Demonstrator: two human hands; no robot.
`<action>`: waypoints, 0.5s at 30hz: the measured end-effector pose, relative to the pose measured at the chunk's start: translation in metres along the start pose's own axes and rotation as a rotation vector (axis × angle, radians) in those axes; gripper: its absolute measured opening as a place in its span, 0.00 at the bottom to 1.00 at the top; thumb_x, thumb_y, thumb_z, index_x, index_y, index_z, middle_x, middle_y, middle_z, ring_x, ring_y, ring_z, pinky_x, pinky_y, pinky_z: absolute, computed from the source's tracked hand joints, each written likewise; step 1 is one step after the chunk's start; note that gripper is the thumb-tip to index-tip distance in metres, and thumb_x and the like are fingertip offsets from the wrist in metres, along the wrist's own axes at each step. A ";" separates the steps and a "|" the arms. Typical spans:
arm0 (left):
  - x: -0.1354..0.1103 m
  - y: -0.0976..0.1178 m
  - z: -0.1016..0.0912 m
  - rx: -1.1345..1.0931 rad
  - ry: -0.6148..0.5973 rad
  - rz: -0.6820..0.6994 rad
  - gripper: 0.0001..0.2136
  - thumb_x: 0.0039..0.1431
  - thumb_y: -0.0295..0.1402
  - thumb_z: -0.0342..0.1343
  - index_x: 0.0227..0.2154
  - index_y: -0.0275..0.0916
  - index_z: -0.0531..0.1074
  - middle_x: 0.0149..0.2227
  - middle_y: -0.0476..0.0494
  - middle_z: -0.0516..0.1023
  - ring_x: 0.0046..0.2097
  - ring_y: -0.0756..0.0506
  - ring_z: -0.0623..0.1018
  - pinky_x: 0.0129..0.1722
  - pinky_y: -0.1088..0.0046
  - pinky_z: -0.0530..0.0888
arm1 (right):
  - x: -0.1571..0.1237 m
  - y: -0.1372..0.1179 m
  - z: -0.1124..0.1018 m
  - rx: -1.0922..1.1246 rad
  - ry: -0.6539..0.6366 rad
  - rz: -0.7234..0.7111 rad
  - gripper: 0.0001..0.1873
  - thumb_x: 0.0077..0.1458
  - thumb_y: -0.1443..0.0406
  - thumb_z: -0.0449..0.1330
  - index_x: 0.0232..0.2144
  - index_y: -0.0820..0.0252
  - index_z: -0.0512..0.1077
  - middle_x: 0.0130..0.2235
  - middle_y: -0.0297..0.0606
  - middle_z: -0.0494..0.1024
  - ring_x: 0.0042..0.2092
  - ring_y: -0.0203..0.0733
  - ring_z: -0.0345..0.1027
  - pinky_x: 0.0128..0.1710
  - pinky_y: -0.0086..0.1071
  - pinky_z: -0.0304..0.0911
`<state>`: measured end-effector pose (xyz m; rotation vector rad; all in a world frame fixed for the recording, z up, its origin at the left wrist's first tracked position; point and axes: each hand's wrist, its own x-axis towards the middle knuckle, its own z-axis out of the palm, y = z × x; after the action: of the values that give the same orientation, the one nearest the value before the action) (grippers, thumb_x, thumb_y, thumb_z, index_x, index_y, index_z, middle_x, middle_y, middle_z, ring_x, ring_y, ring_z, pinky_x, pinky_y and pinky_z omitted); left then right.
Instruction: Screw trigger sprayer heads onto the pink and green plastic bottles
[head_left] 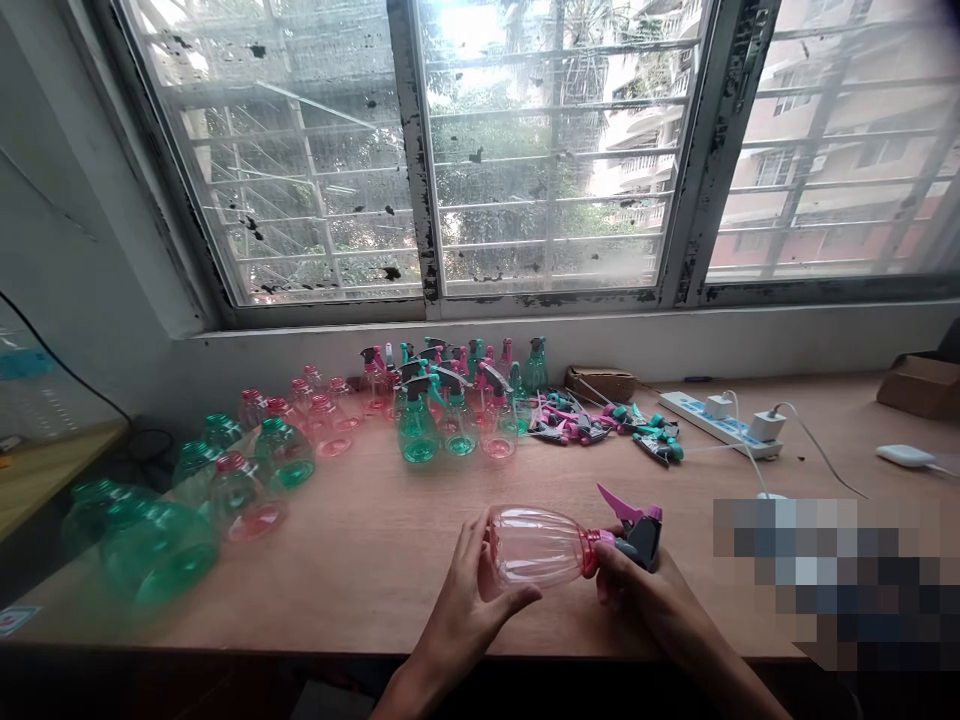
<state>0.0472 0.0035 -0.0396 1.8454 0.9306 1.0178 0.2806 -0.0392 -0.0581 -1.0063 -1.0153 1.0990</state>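
Observation:
A clear pink spray bottle (pixel 541 545) lies on its side in the air just over the table's front part, its base to the left. Around that base my left hand (pixel 480 580) is closed, with the thumb along the lower side. At the neck, my right hand (pixel 634 580) grips the pink collar of the black and pink spray head (pixel 637 530). The head sits at the bottle's mouth, its pink trigger pointing up and left. How far the collar is screwed on cannot be made out.
Several open green and pink bottles (pixel 283 455) stand at the left. Bottles with spray heads (pixel 418 425) are grouped at the back middle. Loose spray heads (pixel 574 420) lie beside them. A white power strip (pixel 720 425) with plugs and cables sits right. A brown box (pixel 921 385) is far right.

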 end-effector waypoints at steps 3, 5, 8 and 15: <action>-0.001 -0.005 0.001 0.029 -0.004 -0.001 0.45 0.50 0.39 0.71 0.68 0.51 0.52 0.63 0.40 0.62 0.66 0.34 0.62 0.66 0.55 0.58 | -0.001 0.000 0.000 0.004 -0.002 0.011 0.20 0.54 0.50 0.67 0.34 0.61 0.73 0.22 0.34 0.77 0.21 0.36 0.66 0.21 0.28 0.57; -0.002 -0.007 0.002 0.040 0.008 0.026 0.44 0.53 0.36 0.69 0.68 0.53 0.50 0.65 0.41 0.60 0.67 0.35 0.60 0.67 0.55 0.57 | -0.002 -0.001 0.000 0.002 0.001 0.015 0.20 0.53 0.50 0.68 0.34 0.61 0.73 0.22 0.34 0.77 0.21 0.36 0.66 0.21 0.28 0.57; -0.003 -0.007 0.004 0.040 -0.002 0.018 0.46 0.54 0.36 0.68 0.69 0.51 0.47 0.68 0.39 0.58 0.69 0.33 0.59 0.68 0.51 0.54 | -0.002 -0.002 0.000 -0.006 0.003 0.008 0.21 0.52 0.49 0.68 0.34 0.61 0.73 0.24 0.36 0.79 0.21 0.37 0.67 0.21 0.29 0.57; -0.003 -0.006 0.000 -0.029 -0.042 -0.032 0.38 0.60 0.44 0.61 0.69 0.42 0.51 0.69 0.35 0.57 0.70 0.33 0.56 0.69 0.52 0.52 | -0.002 -0.004 0.000 -0.023 0.013 0.003 0.20 0.52 0.50 0.68 0.35 0.60 0.72 0.23 0.34 0.79 0.21 0.37 0.67 0.22 0.29 0.57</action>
<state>0.0447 0.0031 -0.0457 1.8155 0.9129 0.9641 0.2809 -0.0417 -0.0547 -1.0329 -1.0180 1.0840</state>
